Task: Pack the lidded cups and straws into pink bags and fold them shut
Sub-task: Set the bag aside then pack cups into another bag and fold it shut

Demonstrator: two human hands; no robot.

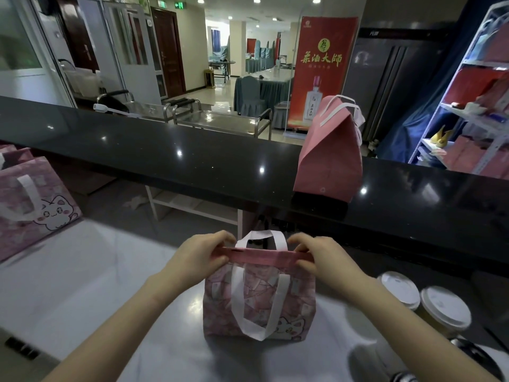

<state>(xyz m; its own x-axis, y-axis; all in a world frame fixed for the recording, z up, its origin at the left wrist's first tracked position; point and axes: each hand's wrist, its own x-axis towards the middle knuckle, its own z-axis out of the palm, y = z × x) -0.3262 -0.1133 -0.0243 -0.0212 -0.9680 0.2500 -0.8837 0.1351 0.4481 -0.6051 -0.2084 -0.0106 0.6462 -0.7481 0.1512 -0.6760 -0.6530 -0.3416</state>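
Two hands, we see, meet at the pink cat-print bag [259, 301] standing on the white worktop [82, 285]. Our left hand [198, 257] pinches the left end of its folded top edge [264, 256] and our right hand [316, 257] pinches the right end. Right of the bag stand two lidded cups [398, 289]. Beyond it, a closed pink bag [330, 161] stands on the black worktop [192, 166].

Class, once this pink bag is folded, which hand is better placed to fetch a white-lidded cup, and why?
Right. The white-lidded paper cups stand nearer the right hand; the left hand would have to cross the pink patterned bag.
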